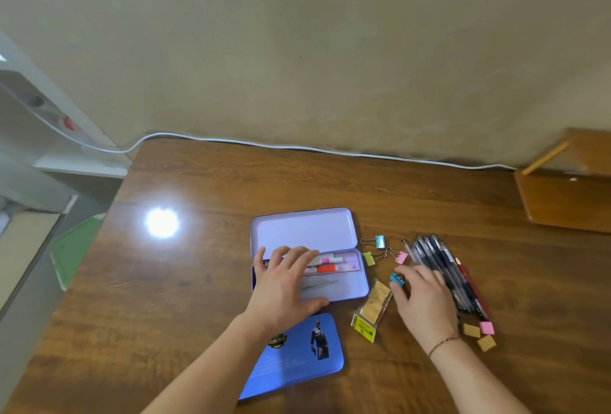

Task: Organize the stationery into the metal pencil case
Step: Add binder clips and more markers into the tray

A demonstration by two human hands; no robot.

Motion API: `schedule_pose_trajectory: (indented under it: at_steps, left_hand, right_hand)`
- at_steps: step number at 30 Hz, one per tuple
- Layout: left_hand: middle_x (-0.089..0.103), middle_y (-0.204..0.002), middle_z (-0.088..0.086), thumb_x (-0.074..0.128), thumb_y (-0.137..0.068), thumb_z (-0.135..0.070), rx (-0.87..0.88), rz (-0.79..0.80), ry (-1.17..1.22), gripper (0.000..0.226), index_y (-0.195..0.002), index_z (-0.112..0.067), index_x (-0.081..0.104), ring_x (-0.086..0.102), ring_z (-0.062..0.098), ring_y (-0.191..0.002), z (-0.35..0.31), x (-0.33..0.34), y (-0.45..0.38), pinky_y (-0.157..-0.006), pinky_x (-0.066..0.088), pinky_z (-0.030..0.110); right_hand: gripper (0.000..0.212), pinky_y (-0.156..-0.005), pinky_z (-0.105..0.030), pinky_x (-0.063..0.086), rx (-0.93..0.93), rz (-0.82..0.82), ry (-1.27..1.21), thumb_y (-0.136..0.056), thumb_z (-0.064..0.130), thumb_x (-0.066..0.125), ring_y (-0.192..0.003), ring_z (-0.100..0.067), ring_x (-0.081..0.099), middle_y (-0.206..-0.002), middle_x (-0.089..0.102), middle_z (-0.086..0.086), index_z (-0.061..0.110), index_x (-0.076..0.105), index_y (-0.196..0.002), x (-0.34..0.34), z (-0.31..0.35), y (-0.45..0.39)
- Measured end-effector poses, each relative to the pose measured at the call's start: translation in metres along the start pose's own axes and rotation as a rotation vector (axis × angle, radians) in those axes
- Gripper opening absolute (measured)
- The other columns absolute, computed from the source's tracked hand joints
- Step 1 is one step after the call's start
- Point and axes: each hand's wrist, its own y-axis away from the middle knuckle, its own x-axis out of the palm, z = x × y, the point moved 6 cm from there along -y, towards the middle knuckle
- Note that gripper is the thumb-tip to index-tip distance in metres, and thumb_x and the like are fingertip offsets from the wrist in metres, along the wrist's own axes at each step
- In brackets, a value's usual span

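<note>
An open lilac metal pencil case (355, 288) lies mid-table with its lid (304, 228) folded back. Highlighters (325, 265) with pink and orange bands lie inside. My left hand (284, 281) rests flat on the case's left half, fingers spread, holding nothing. My right hand (421, 298) sits right of the case and pinches a small blue binder clip (396, 280) at the fingertips. Loose blue (379, 241), yellow (369, 258) and pink (401, 257) binder clips lie just beyond. A bundle of pens (443, 265) lies partly under my right hand.
A blue printed tin lid (297, 357) lies near the front edge under my left forearm. A clear packet (372, 311) with a yellow label sits between my hands. Pink and tan erasers (479, 332) lie at the right. A white cable (297, 147) runs along the wall.
</note>
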Motion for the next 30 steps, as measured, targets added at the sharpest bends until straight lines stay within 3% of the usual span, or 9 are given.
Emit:
schedule_pose_trajectory:
  at_steps: [4, 6, 11, 14, 16, 19, 21, 24, 30]
  left_hand:
    - [0.043, -0.145, -0.012, 0.051, -0.08, -0.066, 0.036, 0.011, 0.027, 0.061, -0.136, -0.044, 0.045, 0.037, 0.02, -0.134, -0.007, 0.003, -0.002, -0.114, 0.006, 0.058]
    - [0.035, -0.153, -0.011, 0.046, -0.085, -0.065, 0.089, 0.022, -0.022, 0.055, -0.136, -0.045, 0.044, 0.032, 0.022, -0.137, -0.012, 0.005, -0.003, -0.114, 0.004, 0.059]
    - [0.018, -0.161, -0.011, 0.033, -0.094, -0.063, 0.231, -0.005, -0.177, 0.055, -0.14, -0.034, 0.044, 0.006, 0.028, -0.149, -0.021, 0.009, -0.004, -0.113, -0.001, 0.059]
    - [0.022, -0.16, -0.009, 0.03, -0.098, -0.059, 0.264, -0.016, -0.259, 0.056, -0.141, -0.028, 0.045, 0.005, 0.029, -0.149, -0.019, 0.014, 0.0, -0.112, 0.004, 0.061]
    - [0.021, -0.161, -0.007, 0.028, -0.098, -0.06, 0.214, 0.003, -0.29, 0.058, -0.142, -0.028, 0.045, 0.005, 0.03, -0.149, -0.012, 0.017, 0.002, -0.112, 0.006, 0.062]
    - [0.016, -0.162, -0.006, 0.025, -0.098, -0.062, 0.157, 0.043, -0.302, 0.058, -0.144, -0.031, 0.042, 0.003, 0.03, -0.149, -0.003, 0.021, 0.004, -0.112, 0.007, 0.063]
    - [0.015, -0.163, -0.005, 0.025, -0.098, -0.062, 0.133, 0.059, -0.292, 0.057, -0.145, -0.032, 0.04, 0.003, 0.03, -0.149, 0.0, 0.023, 0.005, -0.113, 0.006, 0.062]
    - [0.014, -0.163, -0.005, 0.025, -0.098, -0.062, 0.099, 0.072, -0.267, 0.057, -0.145, -0.034, 0.038, 0.004, 0.03, -0.15, 0.003, 0.023, 0.007, -0.114, 0.005, 0.061]
    - [0.018, -0.162, -0.005, 0.022, -0.098, -0.062, 0.063, 0.095, -0.217, 0.059, -0.148, -0.032, 0.031, 0.009, 0.028, -0.149, 0.006, 0.02, 0.01, -0.115, 0.001, 0.057]
  right_hand:
    - [0.034, -0.077, -0.026, 0.044, -0.081, 0.052, 0.098, -0.093, 0.029, 0.053, -0.097, -0.014, 0.054, -0.109, 0.059, 0.006, 0.024, 0.058, -0.127, -0.002, 0.003, 0.0]
    - [0.037, -0.068, -0.024, 0.041, -0.095, 0.063, 0.074, -0.095, 0.024, 0.049, -0.087, -0.015, 0.055, -0.106, 0.057, 0.004, 0.023, 0.054, -0.132, -0.005, 0.006, 0.0]
    - [0.022, -0.061, -0.013, 0.043, -0.018, -0.041, -0.299, -0.093, 0.017, 0.052, -0.077, -0.003, 0.057, -0.096, 0.06, 0.008, 0.024, 0.065, -0.11, -0.027, 0.013, -0.001]
    - [0.02, -0.056, -0.016, 0.046, 0.089, 0.153, -0.674, -0.091, 0.017, 0.059, -0.062, -0.001, 0.061, -0.073, 0.066, 0.007, 0.03, 0.065, -0.106, -0.023, 0.022, -0.007]
    - [0.026, -0.055, -0.017, 0.048, 0.069, 0.325, -0.767, -0.089, 0.011, 0.062, -0.059, -0.004, 0.062, -0.07, 0.067, 0.001, 0.028, 0.065, -0.109, -0.017, 0.035, -0.011]
    - [0.017, -0.053, -0.014, 0.042, -0.061, 0.341, -0.487, -0.089, 0.019, 0.062, -0.06, -0.003, 0.061, -0.069, 0.062, 0.005, 0.03, 0.067, -0.101, -0.012, 0.054, -0.02]
    - [0.016, -0.061, -0.02, 0.043, -0.193, 0.268, -0.221, -0.092, 0.029, 0.056, -0.073, -0.004, 0.058, -0.08, 0.06, 0.013, 0.031, 0.067, -0.104, -0.012, 0.067, -0.028]
    - [0.025, -0.066, -0.026, 0.039, -0.336, 0.227, 0.071, -0.098, 0.034, 0.043, -0.093, -0.01, 0.052, -0.1, 0.055, 0.008, 0.033, 0.063, -0.114, 0.0, 0.08, -0.032]
    - [0.023, -0.065, -0.022, 0.033, -0.407, 0.134, 0.239, -0.097, 0.036, 0.044, -0.095, -0.011, 0.047, -0.102, 0.051, 0.009, 0.035, 0.06, -0.114, 0.016, 0.082, -0.035]
